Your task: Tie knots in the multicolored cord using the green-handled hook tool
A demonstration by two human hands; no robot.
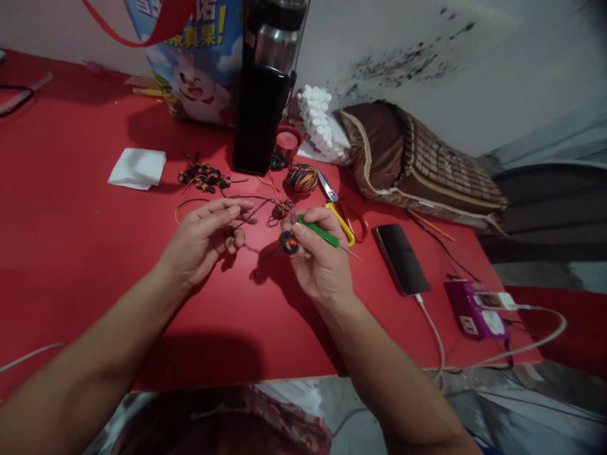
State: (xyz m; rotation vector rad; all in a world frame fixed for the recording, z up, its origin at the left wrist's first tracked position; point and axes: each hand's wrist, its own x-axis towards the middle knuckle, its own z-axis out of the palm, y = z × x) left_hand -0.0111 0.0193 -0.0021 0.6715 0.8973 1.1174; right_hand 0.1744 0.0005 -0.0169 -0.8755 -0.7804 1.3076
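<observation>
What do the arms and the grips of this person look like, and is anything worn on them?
The left forearm and right forearm look bare, tapering to the wrists. The left grip and right grip are ungloved human hands. No watch, bracelet or ring is visible.
</observation>
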